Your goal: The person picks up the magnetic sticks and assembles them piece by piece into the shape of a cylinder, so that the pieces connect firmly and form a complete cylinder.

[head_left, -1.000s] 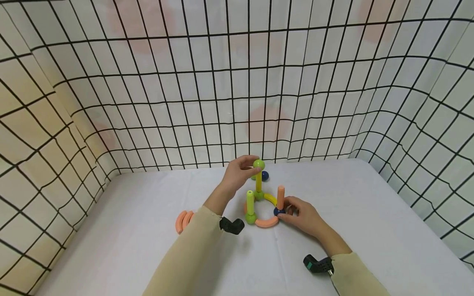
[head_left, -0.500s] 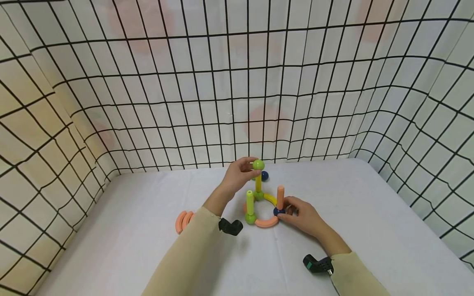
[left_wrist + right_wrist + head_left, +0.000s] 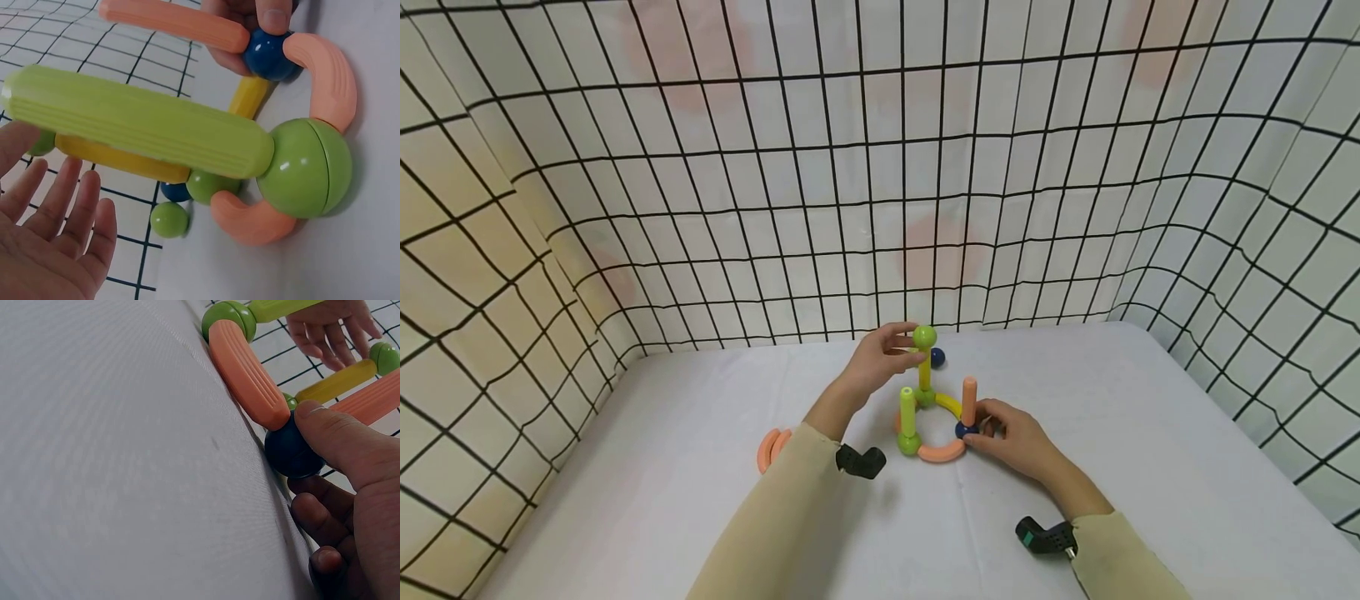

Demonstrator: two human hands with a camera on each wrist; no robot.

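Observation:
A ring of curved sticks and balls lies on the white table, with upright rods on three of its balls. In the head view a green ball tops the yellow rod at the back. My left hand is beside it, fingers spread and, in the left wrist view, holding nothing. My right hand pinches the dark blue ball at the ring's right between thumb and fingers. From that ball rises an orange rod. A light green rod stands on the front-left green ball.
Behind the ring are a loose dark blue ball and a loose green ball. Curved orange sticks lie to the left, partly hidden by my left sleeve. A black grid-lined white wall borders the table's back and sides.
My left hand's fingers have loosened from the top green ball and drawn slightly down and left. The ball stays on the yellow rod. My right hand keeps its place.

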